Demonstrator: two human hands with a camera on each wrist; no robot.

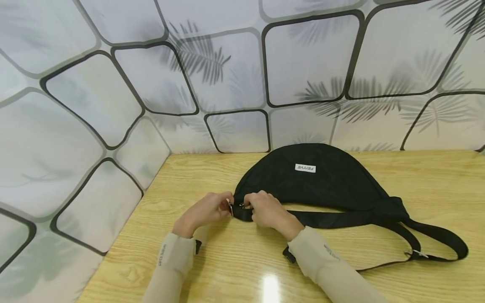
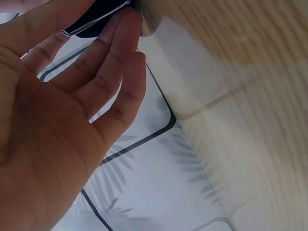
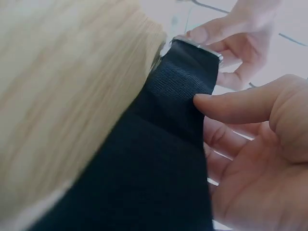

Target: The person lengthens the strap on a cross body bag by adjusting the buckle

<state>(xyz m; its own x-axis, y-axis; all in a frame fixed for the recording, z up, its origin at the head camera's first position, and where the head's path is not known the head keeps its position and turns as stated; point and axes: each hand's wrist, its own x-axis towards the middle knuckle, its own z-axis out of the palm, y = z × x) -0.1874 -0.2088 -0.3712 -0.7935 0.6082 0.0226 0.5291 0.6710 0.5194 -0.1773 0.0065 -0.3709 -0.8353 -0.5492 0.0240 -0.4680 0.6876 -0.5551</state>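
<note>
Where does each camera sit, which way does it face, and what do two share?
Head: on the head, facing forward and down at the black bag, left hand and right hand; sleeves show.
Left wrist: worn there, facing the left hand's palm, wooden tabletop beyond.
Right wrist: worn there, facing along the black strap; right hand near, left hand beyond.
Wrist views share the metal fitting.
</note>
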